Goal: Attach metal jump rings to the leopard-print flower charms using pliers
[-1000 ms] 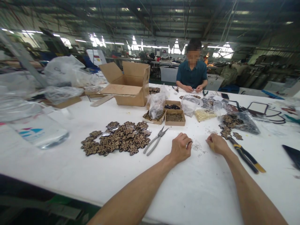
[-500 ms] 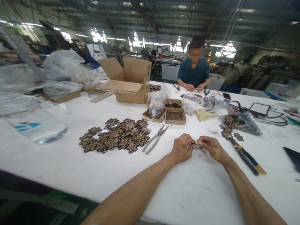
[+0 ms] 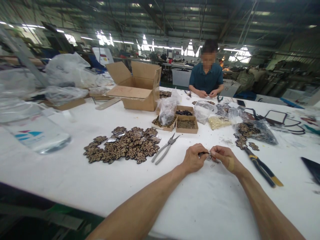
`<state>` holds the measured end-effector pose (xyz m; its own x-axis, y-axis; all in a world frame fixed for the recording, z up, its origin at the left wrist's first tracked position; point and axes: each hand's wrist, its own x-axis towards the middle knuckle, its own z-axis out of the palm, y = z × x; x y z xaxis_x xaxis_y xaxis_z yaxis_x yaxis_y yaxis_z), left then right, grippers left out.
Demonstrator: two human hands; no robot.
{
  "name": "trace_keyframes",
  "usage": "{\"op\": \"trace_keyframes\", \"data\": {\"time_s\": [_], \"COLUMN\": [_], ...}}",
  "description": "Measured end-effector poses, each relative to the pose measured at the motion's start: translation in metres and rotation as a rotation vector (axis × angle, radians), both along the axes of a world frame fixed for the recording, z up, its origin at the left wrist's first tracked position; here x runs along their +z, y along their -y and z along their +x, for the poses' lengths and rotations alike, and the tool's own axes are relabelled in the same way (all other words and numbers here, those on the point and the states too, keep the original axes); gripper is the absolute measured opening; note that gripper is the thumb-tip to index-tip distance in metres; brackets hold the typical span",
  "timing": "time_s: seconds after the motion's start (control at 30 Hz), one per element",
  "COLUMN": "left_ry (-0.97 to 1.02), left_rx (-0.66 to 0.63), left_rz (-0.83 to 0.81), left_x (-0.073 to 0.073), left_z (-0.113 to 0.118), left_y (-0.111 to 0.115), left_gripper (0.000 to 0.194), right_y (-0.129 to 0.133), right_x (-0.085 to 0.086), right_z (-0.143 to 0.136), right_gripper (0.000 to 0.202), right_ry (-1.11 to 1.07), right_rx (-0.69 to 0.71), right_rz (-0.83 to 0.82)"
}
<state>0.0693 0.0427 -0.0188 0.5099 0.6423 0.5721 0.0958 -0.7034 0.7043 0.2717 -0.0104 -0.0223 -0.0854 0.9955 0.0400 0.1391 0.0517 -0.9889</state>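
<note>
My left hand [image 3: 195, 157] is closed in a pinch on a small dark piece [image 3: 203, 153], mostly hidden by the fingers. Right beside it, my right hand [image 3: 226, 158] pinches thumb against fingers; what lies between them is too small to make out. A tan bandage strip is on that hand. Small metal rings [image 3: 212, 165] lie on the white table [image 3: 200, 203] under and just in front of the fingertips. Grey-handled pliers [image 3: 166, 149] rest to the left of my left hand. Yellow-and-black pliers [image 3: 262, 168] lie to the right of my right hand.
Leopard-print patches [image 3: 125, 145] are heaped at left; more spill from a plastic bag [image 3: 267, 131] at right. Small boxes of metal parts [image 3: 186, 124] and an open carton [image 3: 140, 104] stand behind. A co-worker [image 3: 206, 75] sits across the table. A clear water jug [image 3: 40, 136] stands far left.
Both hands stay in nearly the same place. The dark piece in my left fingers shows a little more now, and the fingertips have shifted slightly.
</note>
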Motion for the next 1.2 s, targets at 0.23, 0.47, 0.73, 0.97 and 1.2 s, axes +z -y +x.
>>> {"op": "trace_keyframes", "data": {"time_s": [0.23, 0.47, 0.73, 0.97, 1.2], "left_ry": [0.056, 0.063, -0.036, -0.253, -0.261], "left_rx": [-0.017, -0.024, -0.005, 0.005, -0.001], "left_rz": [-0.129, -0.132, 0.117, 0.412, 0.435], "left_x": [0.001, 0.002, 0.004, 0.007, 0.01], "left_z": [0.001, 0.002, 0.001, -0.001, 0.001], "left_y": [0.001, 0.002, 0.001, 0.007, 0.013], "left_gripper": [0.008, 0.01, 0.011, 0.018, 0.017], "right_y": [-0.001, 0.003, 0.001, 0.009, 0.015], "right_x": [0.004, 0.011, 0.014, 0.023, 0.025], "right_z": [0.001, 0.0, -0.004, -0.005, -0.007], "right_gripper": [0.04, 0.039, 0.042, 0.035, 0.034], "right_ry": [-0.046, 0.015, 0.218, 0.194, 0.222], "right_rx": [-0.015, -0.046, -0.077, -0.057, -0.114], "right_rz": [0.018, 0.012, 0.034, -0.104, -0.129]}}
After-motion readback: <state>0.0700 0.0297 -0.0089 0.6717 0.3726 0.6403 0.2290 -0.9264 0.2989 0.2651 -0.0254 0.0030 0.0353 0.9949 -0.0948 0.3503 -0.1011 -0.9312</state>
